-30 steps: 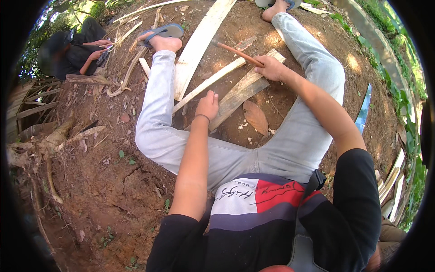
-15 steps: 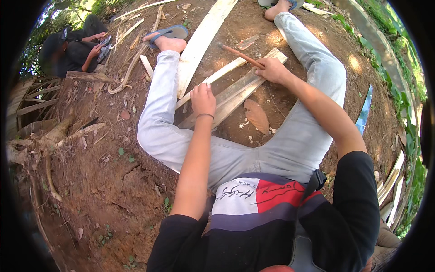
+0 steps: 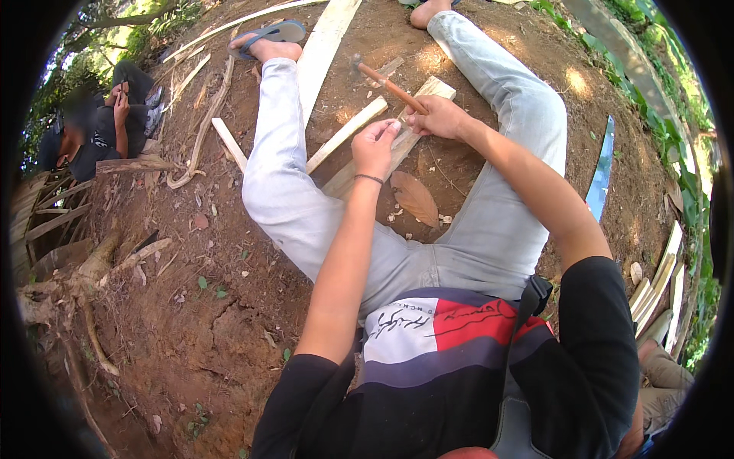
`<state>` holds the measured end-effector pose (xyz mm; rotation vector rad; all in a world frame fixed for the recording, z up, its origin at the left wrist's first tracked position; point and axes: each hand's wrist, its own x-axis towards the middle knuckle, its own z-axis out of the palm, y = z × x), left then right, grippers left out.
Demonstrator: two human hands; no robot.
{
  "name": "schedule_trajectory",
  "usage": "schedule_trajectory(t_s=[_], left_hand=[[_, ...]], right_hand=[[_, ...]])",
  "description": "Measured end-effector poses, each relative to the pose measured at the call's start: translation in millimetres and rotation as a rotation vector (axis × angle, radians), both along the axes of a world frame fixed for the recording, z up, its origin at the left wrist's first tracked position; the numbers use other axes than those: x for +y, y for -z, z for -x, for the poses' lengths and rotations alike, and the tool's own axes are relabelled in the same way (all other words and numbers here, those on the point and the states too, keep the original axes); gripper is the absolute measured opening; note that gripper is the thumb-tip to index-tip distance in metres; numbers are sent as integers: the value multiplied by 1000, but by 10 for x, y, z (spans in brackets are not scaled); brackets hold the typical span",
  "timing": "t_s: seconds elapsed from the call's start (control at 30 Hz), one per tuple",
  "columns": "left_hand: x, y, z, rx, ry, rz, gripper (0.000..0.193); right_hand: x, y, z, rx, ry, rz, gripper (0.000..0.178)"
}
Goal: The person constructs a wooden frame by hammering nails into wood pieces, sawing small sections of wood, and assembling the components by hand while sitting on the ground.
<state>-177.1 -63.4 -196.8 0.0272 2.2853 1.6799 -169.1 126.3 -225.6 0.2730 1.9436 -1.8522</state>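
Note:
My right hand (image 3: 440, 118) is closed around the brown handle of a hammer (image 3: 390, 86), whose head points forward and left. Close beside it, my left hand (image 3: 372, 149) is pinched at the fingertips, and whatever it holds is too small to make out. Both hands are over a wooden board (image 3: 398, 154) lying on the ground between my legs, which partly covers my view of nothing but its middle. A narrower wood strip (image 3: 348, 133) lies left of the board.
A long pale plank (image 3: 327, 57) extends forward by my left foot. A large dry leaf (image 3: 414, 199) lies near my thighs. A bare blade (image 3: 602, 170) rests at my right, with wood strips (image 3: 659, 284) farther back. Another person (image 3: 95, 141) sits at the far left.
My left hand has lifted from the wood and moved right, to beside my right hand, with its fingertips now pinched. The hammer remains in my right hand. The whole view has shifted slightly.

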Motion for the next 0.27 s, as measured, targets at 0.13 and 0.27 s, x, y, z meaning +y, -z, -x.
schedule_trajectory(t_s=[0.13, 0.27], left_hand=[[-14, 91, -3, 47, -37, 80, 20], [-24, 123, -6, 62, -27, 147, 20]], right_hand=[[51, 24, -53, 111, -108, -183, 26], [70, -187, -121, 86, -206, -337, 25]])
